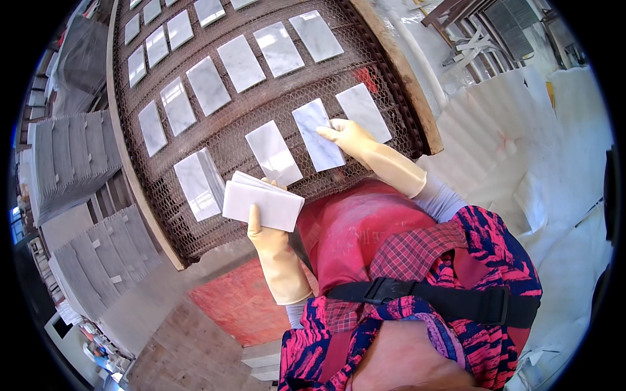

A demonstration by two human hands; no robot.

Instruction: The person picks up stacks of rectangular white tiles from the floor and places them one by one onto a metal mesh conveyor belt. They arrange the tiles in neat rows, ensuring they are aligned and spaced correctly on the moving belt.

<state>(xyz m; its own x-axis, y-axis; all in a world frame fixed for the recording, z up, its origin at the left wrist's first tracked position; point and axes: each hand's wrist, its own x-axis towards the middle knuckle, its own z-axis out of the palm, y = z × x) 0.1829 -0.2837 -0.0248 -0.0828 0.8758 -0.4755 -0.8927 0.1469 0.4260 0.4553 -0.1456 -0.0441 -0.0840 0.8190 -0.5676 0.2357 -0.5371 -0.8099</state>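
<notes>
My right hand (355, 140), in a cream rubber glove, is closed on the near end of a grey-veined white marble tile (314, 124), thumb on its top face. The tile is at the near side of a wire-mesh conveyor (222, 140); I cannot tell whether it touches the mesh. In my left hand (266, 244), gloved alike, is a small fanned stack of plain white rectangular sheets (261, 207), thumb on top. Just beyond the sheets lies another marble tile (274, 151). A few tiles (195, 186) sit close together to the left, and one tile (364, 112) lies right of my right hand.
More marble tiles (241, 63) lie in rows farther up the mesh. Wooden rails (401, 72) edge the conveyor. Tall stacks of grey sheets (78, 159) stand at the left. White sheeting (502, 143) covers the right side, and a red panel (244, 303) is below the near edge.
</notes>
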